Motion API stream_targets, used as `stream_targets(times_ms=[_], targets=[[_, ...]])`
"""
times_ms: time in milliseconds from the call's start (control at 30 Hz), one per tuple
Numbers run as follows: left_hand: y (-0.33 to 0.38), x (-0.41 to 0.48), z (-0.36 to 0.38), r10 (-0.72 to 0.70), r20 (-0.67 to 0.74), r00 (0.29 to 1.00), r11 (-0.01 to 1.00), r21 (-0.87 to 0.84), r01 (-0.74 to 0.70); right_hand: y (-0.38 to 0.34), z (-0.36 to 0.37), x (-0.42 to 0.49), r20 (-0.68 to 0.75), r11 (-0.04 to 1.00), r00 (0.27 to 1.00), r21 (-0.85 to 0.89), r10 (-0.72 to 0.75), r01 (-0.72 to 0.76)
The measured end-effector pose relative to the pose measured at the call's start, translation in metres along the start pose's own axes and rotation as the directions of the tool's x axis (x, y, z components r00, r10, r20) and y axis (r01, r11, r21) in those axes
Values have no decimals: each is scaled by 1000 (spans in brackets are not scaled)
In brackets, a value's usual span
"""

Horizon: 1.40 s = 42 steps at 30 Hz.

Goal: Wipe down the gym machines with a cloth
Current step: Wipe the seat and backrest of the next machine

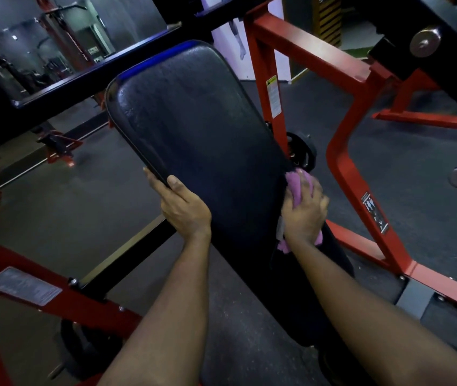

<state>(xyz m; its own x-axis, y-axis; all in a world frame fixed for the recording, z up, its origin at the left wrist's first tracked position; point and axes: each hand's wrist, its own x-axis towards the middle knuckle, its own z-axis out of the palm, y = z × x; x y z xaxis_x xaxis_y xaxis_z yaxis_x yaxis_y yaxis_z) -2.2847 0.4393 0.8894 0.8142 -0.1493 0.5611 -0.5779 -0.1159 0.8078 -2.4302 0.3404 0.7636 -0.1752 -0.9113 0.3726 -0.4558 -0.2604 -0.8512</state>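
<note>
The padded vinyl backrest (193, 121) is showing black; the crumpled cloth (298, 185) pink; the steel machine frame (341, 162) red; the speckled rubber floor (416, 174) dark grey.

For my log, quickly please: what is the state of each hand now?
Left hand: closed, gripping the left edge of the black pad.
Right hand: closed on the pink cloth, pressing it to the pad's right edge.

Dark rubber floor (54, 207); mirror wall (26, 51), upper left; white poster (281, 59) and yellow-and-black striped column (330, 20), upper right.
</note>
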Motion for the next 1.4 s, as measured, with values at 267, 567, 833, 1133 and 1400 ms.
stream_targets(times_ms=[267, 567, 833, 1133, 1400], targets=[[3, -1, 0, 7, 5, 1000, 1000, 12, -7, 63, -10, -58, 33, 941, 941, -4, 337, -337], [3, 0, -8, 31, 71, 997, 999, 36, -33, -76, -7, -103, 166, 987, 973, 8, -158, 159], [6, -2, -8, 53, 71, 996, 999, 2, -53, 57, -26, -154, 172, 997, 985, -74, 24, -11], [8, 11, -35, -47, 354, 934, 997, 80, 20, -22, -26, -114, 192, 983, 974, 161, -118, 87], [28, 113, -73, 169, 437, 883, 981, -163, -107, -195, 1, -27, 168, 786, 769, 179, -617, 592]])
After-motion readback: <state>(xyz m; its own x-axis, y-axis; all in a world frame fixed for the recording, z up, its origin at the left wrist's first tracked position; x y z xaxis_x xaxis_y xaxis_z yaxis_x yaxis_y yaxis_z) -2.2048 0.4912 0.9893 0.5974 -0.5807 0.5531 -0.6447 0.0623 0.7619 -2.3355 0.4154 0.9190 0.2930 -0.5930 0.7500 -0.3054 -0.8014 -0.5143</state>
